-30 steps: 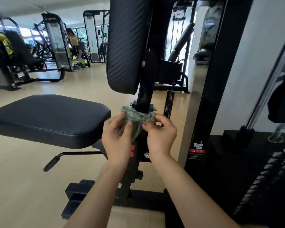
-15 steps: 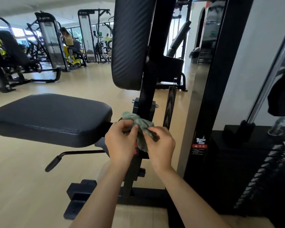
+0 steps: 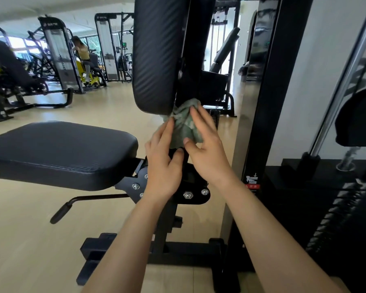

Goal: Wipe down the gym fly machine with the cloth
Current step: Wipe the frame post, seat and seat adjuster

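Fingers (image 3: pixel 200 120) straight on right hand (image 3: pixel 207 153) and left hand (image 3: pixel 163 166), pressing cloth (image 3: pixel 183 127) below back pad (image 3: pixel 156 56); post (image 3: pixel 190 60) behind cloth hidden.

Head-worn view, forward-down, close in

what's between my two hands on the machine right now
The green cloth, bunched against the black upright post just below the back pad; the left hand and right hand touch it from either side. Head view.
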A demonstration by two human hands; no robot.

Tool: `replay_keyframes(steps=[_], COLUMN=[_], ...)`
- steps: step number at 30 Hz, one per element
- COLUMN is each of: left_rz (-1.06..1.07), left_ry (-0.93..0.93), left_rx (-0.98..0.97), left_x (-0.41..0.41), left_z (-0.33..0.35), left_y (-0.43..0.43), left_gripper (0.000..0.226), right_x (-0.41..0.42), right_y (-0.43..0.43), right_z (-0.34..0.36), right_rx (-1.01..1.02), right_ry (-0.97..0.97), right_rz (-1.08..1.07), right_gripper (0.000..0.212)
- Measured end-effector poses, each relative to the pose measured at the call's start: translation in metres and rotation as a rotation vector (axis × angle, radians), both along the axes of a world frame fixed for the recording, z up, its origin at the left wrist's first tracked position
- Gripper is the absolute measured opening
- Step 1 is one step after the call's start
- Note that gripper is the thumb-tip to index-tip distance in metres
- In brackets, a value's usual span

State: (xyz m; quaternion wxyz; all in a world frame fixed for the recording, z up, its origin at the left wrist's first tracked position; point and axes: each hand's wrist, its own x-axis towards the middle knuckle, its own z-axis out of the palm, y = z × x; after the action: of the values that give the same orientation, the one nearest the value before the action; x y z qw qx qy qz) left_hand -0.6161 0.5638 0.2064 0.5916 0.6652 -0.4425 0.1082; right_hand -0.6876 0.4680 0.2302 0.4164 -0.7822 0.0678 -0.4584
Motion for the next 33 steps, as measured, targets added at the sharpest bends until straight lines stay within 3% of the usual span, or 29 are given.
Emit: replay_keyframes(steps=[11, 17, 21, 24, 27, 30, 33], left_rz=[0.182, 0.217, 0.25, 0.242, 0.221, 0.161, 0.153], left_ry=[-0.144, -0.267, -0.294, -0.114, 0.119, 0.333, 0.675], left_rx=[0.079, 0.162, 0.359, 0.469, 0.455, 0.425, 0.317], left_x=[0.021, 0.021, 0.025, 0.027, 0.027, 0.021, 0.017], left_z=[-0.028, -0.055, -0.093, -0.129, -0.157, -0.174, -0.184], left_y=[0.017, 0.034, 0.058, 0.07, 0.07, 0.062, 0.055], left_gripper=[0.023, 0.009, 0.009, 0.008, 0.012, 0.016, 0.021], right_x=[-0.013, -0.018, -0.02, -0.02, -0.014, -0.005, 0.003], right_y=[-0.003, 0.007, 0.032, 0.055, 0.066, 0.068, 0.068], right_z=[-0.031, -0.06, -0.118, -0.174, -0.212, -0.226, -0.234], right_rx=[-0.207, -0.205, -0.134, -0.022, 0.186, 0.227, 0.242], right_ry=[0.117, -0.033, 0.01, 0.122, 0.285, 0.374, 0.413], right_rz=[-0.156, -0.384, -0.437, -0.433, -0.355, -0.284, -0.311], right_gripper=[0.05, 0.01, 0.003, 0.006, 0.029, 0.049, 0.048])
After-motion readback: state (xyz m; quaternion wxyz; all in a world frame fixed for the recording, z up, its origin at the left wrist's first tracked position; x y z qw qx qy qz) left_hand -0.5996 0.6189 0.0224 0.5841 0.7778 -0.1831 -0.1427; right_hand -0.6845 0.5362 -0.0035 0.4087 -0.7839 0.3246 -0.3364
